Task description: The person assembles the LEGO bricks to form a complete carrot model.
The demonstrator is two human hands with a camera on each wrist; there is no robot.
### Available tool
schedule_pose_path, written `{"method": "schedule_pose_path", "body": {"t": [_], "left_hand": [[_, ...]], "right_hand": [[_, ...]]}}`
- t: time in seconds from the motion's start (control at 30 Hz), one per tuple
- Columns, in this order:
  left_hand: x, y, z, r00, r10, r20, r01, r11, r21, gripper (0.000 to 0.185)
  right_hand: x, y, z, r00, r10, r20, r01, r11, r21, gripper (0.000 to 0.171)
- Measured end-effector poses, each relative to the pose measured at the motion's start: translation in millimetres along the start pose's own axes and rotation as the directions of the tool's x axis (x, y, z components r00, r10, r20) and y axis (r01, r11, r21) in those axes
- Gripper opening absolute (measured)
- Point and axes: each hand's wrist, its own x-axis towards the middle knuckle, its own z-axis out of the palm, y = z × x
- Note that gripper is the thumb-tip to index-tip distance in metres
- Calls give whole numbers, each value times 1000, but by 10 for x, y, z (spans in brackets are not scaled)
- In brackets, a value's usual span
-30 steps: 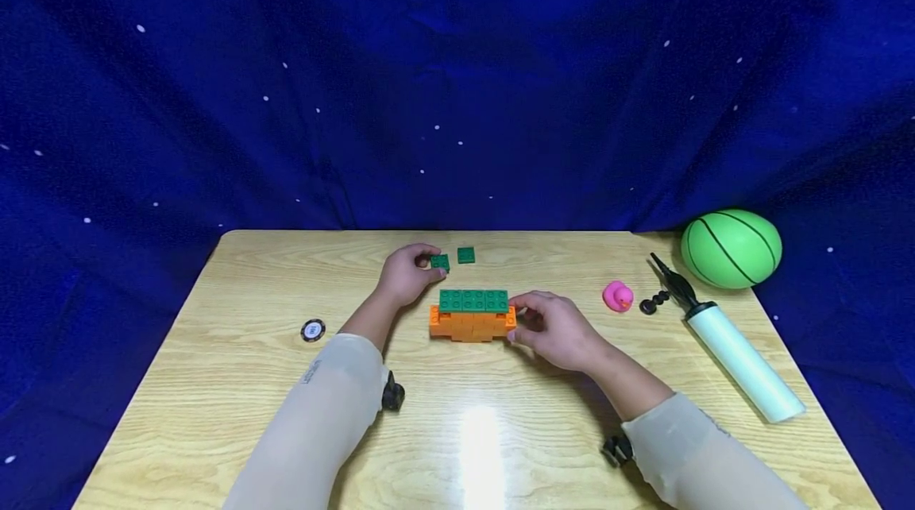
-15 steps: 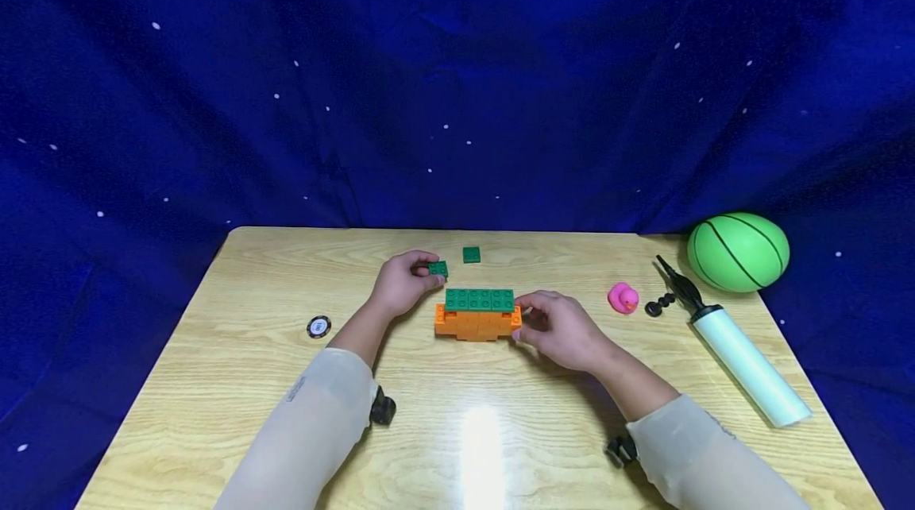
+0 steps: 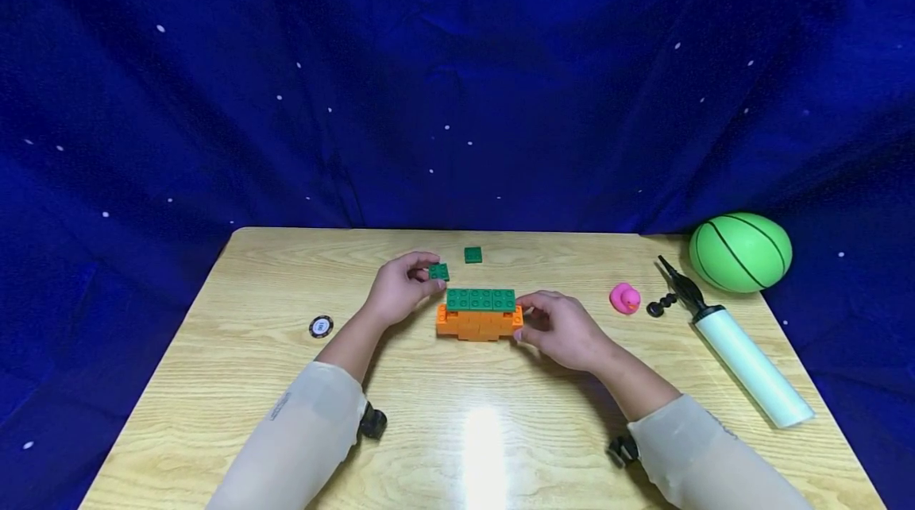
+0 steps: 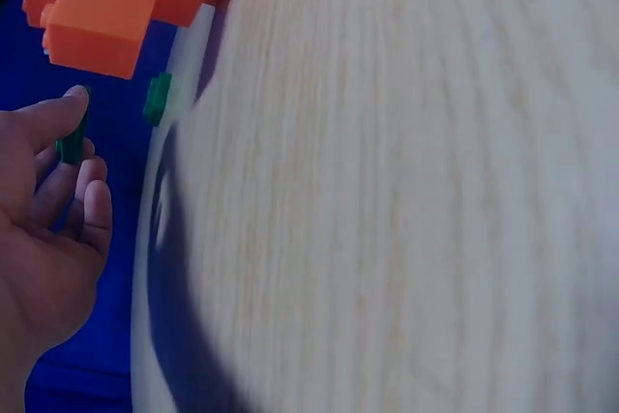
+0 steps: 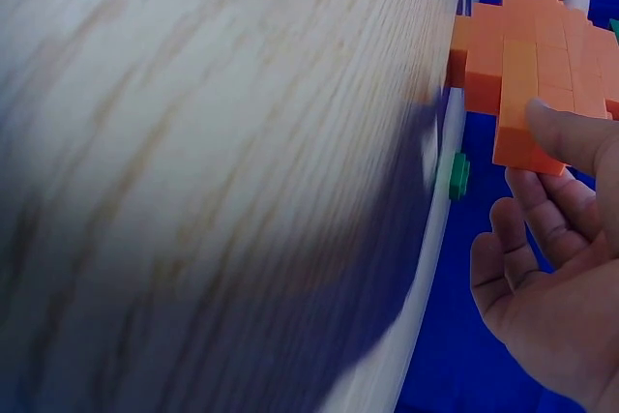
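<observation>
A stepped build of orange toy bricks [image 3: 479, 326], with a row of green bricks [image 3: 480, 299] on top, stands mid-table in the head view. My right hand [image 3: 568, 333] grips its right end; the right wrist view shows the thumb on one face of the orange build [image 5: 534, 55] and fingers on the other. Just left of and behind the build, my left hand [image 3: 400, 289] pinches a small green brick [image 3: 439, 272] between thumb and fingers, apart from the build. That green brick [image 4: 72, 142] appears edge-on in the left wrist view.
Another green brick [image 3: 472, 255] lies near the table's back edge. A poker chip [image 3: 321, 326] is at the left. To the right are a pink rubber duck [image 3: 625, 299], small black pieces [image 3: 655, 309], a hand pump [image 3: 750, 365] and a green ball [image 3: 741, 253].
My left hand has drawn the pinched green brick slightly toward the person, away from the loose one. The right hand keeps its grip on the build. The head view has shifted slightly.
</observation>
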Motion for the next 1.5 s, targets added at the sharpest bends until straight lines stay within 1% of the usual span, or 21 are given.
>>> {"method": "schedule_pose_path", "body": {"t": [0.13,0.27,0.4,0.63,0.73,0.9,1.03,1.13,1.33,1.5], "left_hand": [[-54,46,-19,1000,26,2,-26,999,-31,49],[-109,95,-35,998,57,6,-57,998,-25,44],[-192,138,-58,997,82,14,-81,996,-39,41],[-355,199,-116,996,93,11,-93,994,-58,41],[-410,220,-140,994,112,14,-111,991,-73,40],[-475,263,-170,986,163,25,-160,984,-79,38],[-519,306,-185,978,208,26,-205,974,-92,35],[-550,343,-187,974,223,33,-219,971,-93,33],[-605,433,-180,974,220,59,-214,972,-101,33],[-627,454,-157,968,239,81,-231,967,-104,33]], "right_hand": [[2,1,0,1000,8,10,-8,1000,4,42],[-5,-3,-5,1000,5,14,-5,1000,3,41],[-8,1,-5,1000,-3,12,3,1000,-6,41],[-15,-6,0,1000,1,13,-1,1000,-7,42],[-21,-13,-4,1000,4,12,-4,1000,-4,43],[-27,-22,-6,1000,16,18,-16,1000,-3,43],[-29,-17,-6,1000,11,20,-10,1000,-8,43],[-28,-10,-8,1000,4,18,-4,1000,-10,43],[-27,-7,-6,1000,3,15,-3,1000,-2,43],[-20,-8,-3,1000,5,16,-6,1000,11,43]]}}
